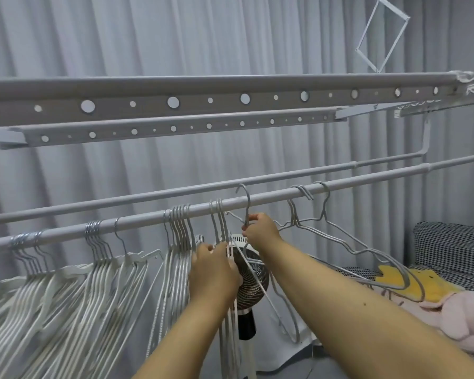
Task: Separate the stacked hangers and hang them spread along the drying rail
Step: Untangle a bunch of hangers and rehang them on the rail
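rail point(257, 200): we took the front drying rail as our landmark.
right hand point(262, 228): just below the rail, fingers pinched on one hanger point(247, 203), its hook lifted above the rail.
left hand point(212, 265): lower, fingers curled round a hanging pair point(216, 217).
other bunches point(99, 236): hooked leftward along the rail.

A home is shown, most likely a bedroom used for drying laundry. Long grey curtains point(175, 36) cover the whole back wall, and a drying rack point(203, 105) with perforated bars and round rails point(367, 177) is mounted in front of them, loaded with many hangers point(107, 269). A bed point(454, 250) with checked bedding, a yellow and pink soft toy point(435, 302) and a small fan point(253, 280) are seen at the right.
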{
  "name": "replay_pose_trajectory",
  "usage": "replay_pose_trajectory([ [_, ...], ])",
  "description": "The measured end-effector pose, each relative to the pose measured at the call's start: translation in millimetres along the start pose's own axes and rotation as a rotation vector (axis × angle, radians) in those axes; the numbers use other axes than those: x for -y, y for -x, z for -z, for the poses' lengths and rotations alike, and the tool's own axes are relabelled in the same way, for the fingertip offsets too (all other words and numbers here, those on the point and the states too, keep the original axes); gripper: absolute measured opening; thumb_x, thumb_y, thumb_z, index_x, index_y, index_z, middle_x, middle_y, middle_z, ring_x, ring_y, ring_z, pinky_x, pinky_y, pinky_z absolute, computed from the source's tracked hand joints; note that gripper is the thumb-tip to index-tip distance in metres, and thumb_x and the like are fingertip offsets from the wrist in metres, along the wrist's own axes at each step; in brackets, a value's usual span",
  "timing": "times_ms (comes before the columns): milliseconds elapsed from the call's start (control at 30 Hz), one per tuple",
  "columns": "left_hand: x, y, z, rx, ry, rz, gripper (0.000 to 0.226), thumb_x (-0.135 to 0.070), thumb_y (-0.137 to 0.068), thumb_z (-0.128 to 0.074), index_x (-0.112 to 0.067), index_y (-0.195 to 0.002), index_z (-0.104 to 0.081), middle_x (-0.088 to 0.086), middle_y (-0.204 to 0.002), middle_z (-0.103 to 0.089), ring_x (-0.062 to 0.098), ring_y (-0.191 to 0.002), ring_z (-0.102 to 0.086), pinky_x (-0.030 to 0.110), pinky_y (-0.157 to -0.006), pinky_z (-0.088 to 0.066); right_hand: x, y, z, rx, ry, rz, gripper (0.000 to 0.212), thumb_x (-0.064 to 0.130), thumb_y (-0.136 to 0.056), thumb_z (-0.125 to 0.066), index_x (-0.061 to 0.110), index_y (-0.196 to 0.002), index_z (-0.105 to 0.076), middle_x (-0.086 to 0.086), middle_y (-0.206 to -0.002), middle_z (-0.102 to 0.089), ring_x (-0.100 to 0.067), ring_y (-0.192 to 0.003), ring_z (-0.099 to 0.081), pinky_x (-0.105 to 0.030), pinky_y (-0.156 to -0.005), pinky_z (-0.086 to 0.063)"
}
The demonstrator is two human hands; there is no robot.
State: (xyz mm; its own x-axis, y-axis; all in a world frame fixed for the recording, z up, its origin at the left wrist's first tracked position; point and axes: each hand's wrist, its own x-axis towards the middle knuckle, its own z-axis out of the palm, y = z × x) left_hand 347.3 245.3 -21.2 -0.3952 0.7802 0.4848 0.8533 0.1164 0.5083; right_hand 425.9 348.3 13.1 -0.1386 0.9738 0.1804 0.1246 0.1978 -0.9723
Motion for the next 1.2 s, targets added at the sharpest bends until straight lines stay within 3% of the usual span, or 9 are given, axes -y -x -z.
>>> replay_pose_trajectory([
  [200, -20, -2, 3, -0.020, 0.045, -0.053, 0.038, -0.026, -0.099, -0.042, -0.020, -0.135, -0.052, 0.005, -0.140, -0.042, 0.023, -0.131, -0.036, 0.031, -0.101, -0.036, 1, 12, 4, 0.200, 0.076, 0.056, 0.040, -0.008, -0.087, -0.048, 0.004, -0.125, -0.057, -0.017, -0.114, -0.065, -0.032, -0.104, -0.063, -0.043, -0.093, -0.053],
  [300, -30, -4, -3, 0.019, 0.088, -0.053, 0.035, -0.025, -0.101, -0.040, -0.017, -0.132, -0.055, 0.006, -0.138, -0.044, 0.024, -0.130, -0.038, 0.031, -0.097, -0.038, -1, 14, 10, 0.214, 0.055, 0.087, 0.041, -0.009, -0.088, -0.049, 0.004, -0.126, -0.057, -0.017, -0.117, -0.063, -0.030, -0.105, -0.062, -0.035, -0.085, -0.055],
  [367, -31, -4, -8, 0.034, 0.116, -0.049, 0.035, -0.023, -0.100, -0.040, -0.017, -0.130, -0.057, 0.007, -0.136, -0.046, 0.024, -0.130, -0.038, 0.035, -0.100, -0.039, -2, 13, 11, 0.156, -0.041, 0.077, 0.042, -0.012, -0.087, -0.048, 0.005, -0.124, -0.058, -0.017, -0.113, -0.063, -0.028, -0.100, -0.063, -0.033, -0.080, -0.057],
  [500, -29, -6, -16, 0.020, 0.120, -0.080, 0.033, -0.020, -0.097, -0.040, -0.018, -0.121, -0.063, 0.004, -0.127, -0.052, 0.022, -0.123, -0.042, 0.037, -0.098, -0.042, -4, 6, 10, 0.011, -0.198, 0.060, 0.038, -0.012, -0.087, -0.042, 0.010, -0.110, -0.062, -0.012, -0.103, -0.065, -0.023, -0.088, -0.062, -0.041, -0.088, -0.056],
  [633, -26, -8, -16, -0.015, 0.102, -0.093, 0.028, -0.020, -0.096, -0.040, -0.015, -0.106, -0.066, 0.004, -0.116, -0.057, 0.022, -0.110, -0.049, 0.031, -0.086, -0.043, -8, 4, 9, -0.122, -0.168, 0.030, 0.039, -0.008, -0.087, -0.040, 0.010, -0.114, -0.063, -0.010, -0.105, -0.067, -0.026, -0.096, -0.064, -0.042, -0.089, -0.055],
  [733, -22, -8, -15, -0.004, 0.088, -0.085, 0.028, -0.018, -0.097, -0.041, -0.014, -0.113, -0.064, 0.003, -0.119, -0.054, 0.022, -0.115, -0.047, 0.024, -0.085, -0.033, -9, 7, 7, -0.161, -0.093, 0.030, 0.036, -0.006, -0.088, -0.044, 0.010, -0.112, -0.065, -0.010, -0.107, -0.068, -0.025, -0.096, -0.063, -0.037, -0.087, -0.054],
  [867, -19, -5, -14, 0.009, 0.074, -0.093, 0.023, -0.016, -0.096, -0.042, -0.013, -0.095, -0.064, 0.004, -0.108, -0.055, 0.024, -0.110, -0.049, 0.027, -0.082, -0.035, -7, 11, 6, -0.214, -0.062, 0.092, 0.036, -0.006, -0.089, -0.045, 0.011, -0.114, -0.064, -0.005, -0.107, -0.066, -0.020, -0.095, -0.059, -0.031, -0.082, -0.050],
  [1033, -17, -3, -12, 0.018, 0.074, -0.094, 0.027, -0.017, -0.097, -0.042, -0.009, -0.110, -0.065, 0.006, -0.118, -0.055, 0.023, -0.116, -0.047, 0.031, -0.094, -0.037, -1, 15, 7, -0.317, -0.030, 0.107, 0.038, -0.005, -0.091, -0.042, 0.012, -0.120, -0.060, -0.004, -0.110, -0.064, -0.017, -0.093, -0.055, -0.024, -0.075, -0.041],
  [1200, -17, -2, -12, 0.027, 0.068, -0.090, 0.027, -0.018, -0.097, -0.041, -0.011, -0.109, -0.065, 0.006, -0.119, -0.055, 0.023, -0.115, -0.047, 0.031, -0.094, -0.038, -6, 15, 8, -0.321, 0.009, 0.040, 0.042, -0.006, -0.091, -0.042, 0.011, -0.126, -0.058, -0.010, -0.121, -0.064, -0.025, -0.105, -0.060, -0.027, -0.077, -0.045],
])
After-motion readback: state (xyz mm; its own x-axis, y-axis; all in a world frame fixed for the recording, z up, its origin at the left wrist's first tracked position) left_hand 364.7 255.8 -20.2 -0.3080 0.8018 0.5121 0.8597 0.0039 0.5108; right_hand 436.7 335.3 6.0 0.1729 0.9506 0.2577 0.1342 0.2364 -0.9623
